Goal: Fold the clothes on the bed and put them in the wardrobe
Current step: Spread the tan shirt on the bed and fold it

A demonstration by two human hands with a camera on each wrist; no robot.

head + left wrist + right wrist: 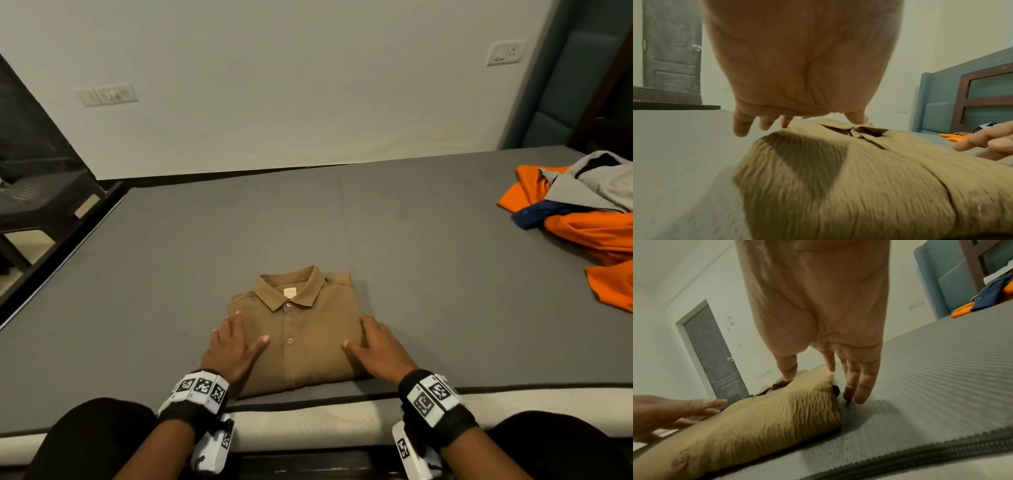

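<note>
While the brown shirt point(298, 329) lies folded on the bed point(137, 274), left hand point(229, 346) and right hand point(380, 346) — fingers straight, gripping nothing — flank its edges, probably squaring it for lifting.

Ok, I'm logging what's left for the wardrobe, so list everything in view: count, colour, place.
folded shirt: one, tan, near edge of bed.
unfolded clothes pile: one, orange, grey and blue, bed's far right.
bed: one, grey cover.
wall sockets: two plates, white, back wall.
chair: one, dark, left of bed.
door: one, grey, seen in wrist views.
headboard: one, teal, right.
left hand: flat on shirt's left edge.
right hand: flat on shirt's right edge, fingertips on bed.
</note>
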